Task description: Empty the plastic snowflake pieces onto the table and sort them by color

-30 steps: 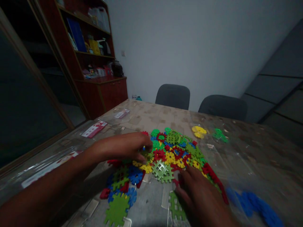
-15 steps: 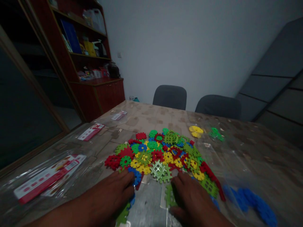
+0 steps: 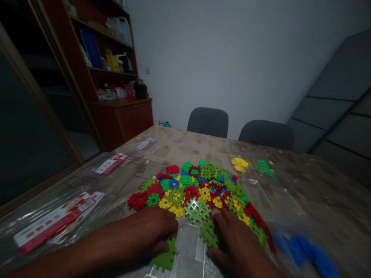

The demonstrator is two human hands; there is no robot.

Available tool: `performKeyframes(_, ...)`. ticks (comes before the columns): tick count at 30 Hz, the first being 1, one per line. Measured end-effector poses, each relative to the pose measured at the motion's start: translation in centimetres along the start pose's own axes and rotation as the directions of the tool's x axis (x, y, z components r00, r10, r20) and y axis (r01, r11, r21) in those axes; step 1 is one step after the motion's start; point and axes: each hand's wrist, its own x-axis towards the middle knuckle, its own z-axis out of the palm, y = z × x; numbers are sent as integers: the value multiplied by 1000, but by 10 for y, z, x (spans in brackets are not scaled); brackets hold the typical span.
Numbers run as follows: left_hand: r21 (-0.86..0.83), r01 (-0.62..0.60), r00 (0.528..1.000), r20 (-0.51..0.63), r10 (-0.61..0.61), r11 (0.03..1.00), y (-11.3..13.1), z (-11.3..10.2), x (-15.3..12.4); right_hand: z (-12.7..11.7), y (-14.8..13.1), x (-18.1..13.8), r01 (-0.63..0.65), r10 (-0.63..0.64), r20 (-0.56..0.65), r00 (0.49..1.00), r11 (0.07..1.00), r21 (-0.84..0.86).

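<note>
We see the wall [image 3: 246, 58] far ahead of the left hand [image 3: 158, 227] and the right hand [image 3: 234, 235], and the desk [image 3: 176, 143] spreading beneath both. The cabinet [image 3: 135, 119], its shelves loaded, stands far ahead of the left hand and off to its left. Past the desk's far edge we find two chairs [image 3: 208, 121], one ahead of the gap between the hands, the other ahead and to the right of the right hand. The pile [image 3: 188, 189] of red, green, yellow and blue shapes lies just ahead of both hands, its near edge about touching their fingers. Left of the left hand we make out a packet [image 3: 58, 220] in clear plastic, and right of the right hand some blue pieces [image 3: 307, 251], rather blurred. Yellow pieces [image 3: 240, 163] lie ahead of the right hand, beyond the pile. Smallest are two green ones: the left hand grasps the left piece [image 3: 165, 256], thumb over it and fingers curled; the right hand bends over the edge of the right piece [image 3: 208, 233], fingers touching it, though we cannot tell whether it is gripped.
</note>
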Motion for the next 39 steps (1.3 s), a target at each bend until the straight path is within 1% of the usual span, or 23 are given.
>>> performKeyframes(2, 9, 21, 999, 32, -21, 1000, -4, -9, 4, 5, 0, 2, 13, -13, -2, 1000, 999, -38)
performKeyframes(3, 16, 35, 999, 25, -36, 999, -6, -13, 5, 9, 1, 2, 29, -29, -7, 1000, 998, -48)
performKeyframes(6, 53, 63, 997, -47, -60, 997, -15, -28, 3, 19, 6, 1, 95, -95, -4, 995, 995, -37)
performKeyframes(8, 81, 94, 992, -94, -86, 992, -21, -37, 0, 25, 11, -1, 155, -154, 18, 988, 988, -3)
performKeyframes(10, 99, 113, 988, -117, -101, 989, -24, -46, -2, 29, 16, -1, 195, -196, 53, 979, 980, 28)
performKeyframes(12, 96, 74, 992, -109, -63, 993, -25, -54, 1, 28, 20, -1, 188, -191, 86, 978, 982, 35)
performKeyframes(14, 72, -21, 993, -113, 29, 997, -21, -59, 11, 23, 24, 0, 162, -164, 92, 982, 986, 27)
performKeyframes(15, 62, -75, 989, -122, 82, 995, -19, -59, 19, 19, 25, 1, 144, -145, 71, 987, 989, 21)
performKeyframes(17, 58, -182, 970, -152, 189, 982, -13, -54, 39, 11, 26, 3, 110, -110, 4, 994, 994, 6)
performKeyframes(19, 54, -286, 944, -152, 291, 957, -8, -44, 60, 5, 26, 4, 71, -71, -47, 996, 997, -14)
performKeyframes(20, 63, -319, 935, -145, 325, 946, -6, -38, 70, 3, 26, 4, 55, -56, -58, 997, 998, -25)
performKeyframes(21, 89, -324, 931, -146, 334, 942, -4, -32, 79, 1, 26, 4, 44, -46, -61, 997, 998, -36)
performKeyframes(23, 186, -255, 942, -174, 287, 949, -2, -21, 89, -1, 25, 4, 26, -29, -59, 998, 998, -53)
performKeyframes(25, 274, -179, 948, -208, 240, 945, -3, -12, 90, -2, 24, 4, 24, -28, -54, 998, 997, -71)
performKeyframes(26, 294, -173, 947, -212, 240, 940, -4, -9, 87, -2, 23, 4, 27, -32, -60, 998, 997, -77)
performKeyframes(30, 293, -241, 932, -195, 304, 925, -13, 3, 73, -1, 22, 5, 46, -55, -106, 993, 996, -82)
performKeyframes(34, 318, -194, 939, -214, 269, 928, -19, 10, 70, 7, 29, 6, 70, -90, -132, 987, 986, -148)
performKeyframes(36, 302, -177, 946, -211, 247, 937, -16, 11, 69, 13, 34, 6, 97, -123, -146, 982, 980, -172)
performKeyframes(39, 274, -152, 957, -200, 211, 950, -5, 16, 65, 17, 41, 7, 103, -129, -168, 977, 982, -160)
